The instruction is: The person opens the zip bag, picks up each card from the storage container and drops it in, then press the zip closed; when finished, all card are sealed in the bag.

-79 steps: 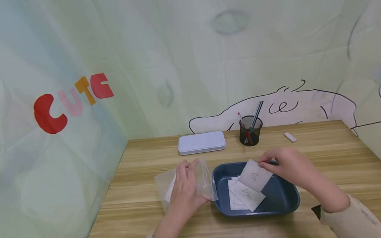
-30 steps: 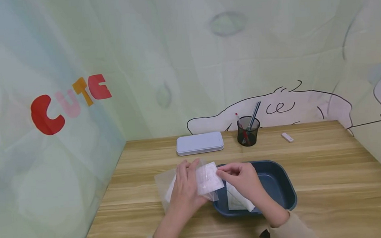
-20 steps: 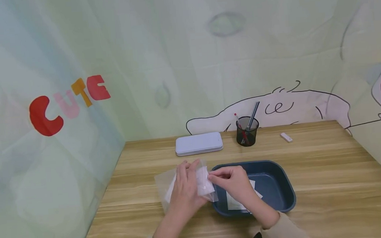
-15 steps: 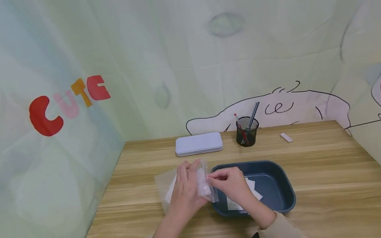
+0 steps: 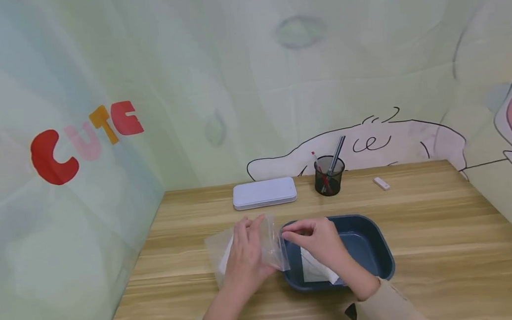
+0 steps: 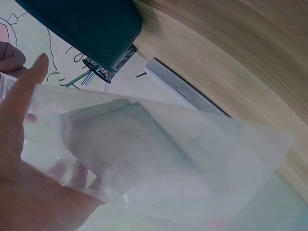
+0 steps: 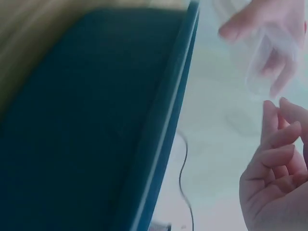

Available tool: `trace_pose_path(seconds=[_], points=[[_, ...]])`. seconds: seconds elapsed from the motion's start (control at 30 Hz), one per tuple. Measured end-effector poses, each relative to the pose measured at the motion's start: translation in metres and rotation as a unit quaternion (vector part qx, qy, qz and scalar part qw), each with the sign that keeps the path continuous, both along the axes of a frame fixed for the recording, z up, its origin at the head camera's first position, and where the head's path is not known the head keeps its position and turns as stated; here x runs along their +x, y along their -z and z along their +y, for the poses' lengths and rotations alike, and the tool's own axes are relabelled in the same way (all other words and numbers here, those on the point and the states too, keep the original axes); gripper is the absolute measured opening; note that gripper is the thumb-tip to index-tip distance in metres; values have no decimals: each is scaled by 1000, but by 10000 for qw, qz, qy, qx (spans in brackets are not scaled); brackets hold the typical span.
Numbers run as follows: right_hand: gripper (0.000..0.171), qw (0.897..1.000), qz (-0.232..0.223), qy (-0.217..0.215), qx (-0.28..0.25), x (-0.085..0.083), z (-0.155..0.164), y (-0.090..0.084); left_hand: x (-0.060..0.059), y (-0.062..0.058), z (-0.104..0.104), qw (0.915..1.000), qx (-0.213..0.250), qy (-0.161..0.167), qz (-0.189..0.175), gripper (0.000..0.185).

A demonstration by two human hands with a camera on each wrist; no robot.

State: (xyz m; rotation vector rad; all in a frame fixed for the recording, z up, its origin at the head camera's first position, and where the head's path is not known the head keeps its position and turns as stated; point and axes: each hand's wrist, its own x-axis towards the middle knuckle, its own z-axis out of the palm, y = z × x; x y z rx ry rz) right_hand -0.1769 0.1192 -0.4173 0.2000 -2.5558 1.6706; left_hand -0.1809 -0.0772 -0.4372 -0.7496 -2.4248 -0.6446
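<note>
The walls are pale green, with red, pink and orange letters (image 5: 86,140) on the left wall and a cartoon animal (image 5: 362,145) drawn on the back wall. Below them stands a wooden desk (image 5: 445,246) with light and dark stripes. Near the back edge of the desk lie a flat white case (image 5: 265,193), a black mesh cup (image 5: 326,182) with pens in it, and a small white eraser (image 5: 381,183) off to the right. Near the front edge, in the middle, sits a dark blue tray (image 5: 369,251) with white paper packets (image 5: 315,271) inside. Just left of the tray, the left hand (image 5: 245,257) has its grip closed on a clear plastic bag (image 5: 270,243), holding the open end up. White packets show through the bag in the left wrist view (image 6: 130,144). The right hand (image 5: 317,240) is over the left end of the tray, its fingers curled in a pinch right by the mouth of the bag. I cannot tell if that grip has anything in it. The right wrist view is blurry and shows only the tray wall (image 7: 159,144) and fingertips (image 7: 272,144). The right hand covers part of the packets in the tray, and the sleeves are cut off at the bottom of the head view.
</note>
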Motion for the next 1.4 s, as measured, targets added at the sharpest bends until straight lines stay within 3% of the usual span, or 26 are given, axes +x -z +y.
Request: trace_pose_path(seconds=[0.2, 0.33, 0.63, 0.8, 0.9, 1.07, 1.4], points=[[17, 9969, -29, -14, 786, -6, 32, 7, -1, -1, -3, 10000, -6, -21, 24, 116], [20, 9893, -299, 48, 1428, -10, 48, 19, 0, -2, -4, 10000, -38, -51, -75, 116], [34, 9524, -1251, -20, 2778, -11, 66, 31, 0, -3, -5, 9999, -68, -67, -45, 117], [44, 9311, -1283, -114, 3412, -13, 65, 40, 1, -2, -6, 10000, -19, -80, 23, 116], [51, 9241, -1252, -125, 3608, -13, 62, 47, 2, -2, -7, 10000, 21, -63, 18, 116], [61, 9219, -1266, -181, 3656, -12, 59, 52, 2, -1, -7, 10000, 21, -66, 63, 115], [59, 9266, -1256, -209, 3539, -15, 57, 54, 2, 0, -8, 9999, 53, 1, 146, 113]])
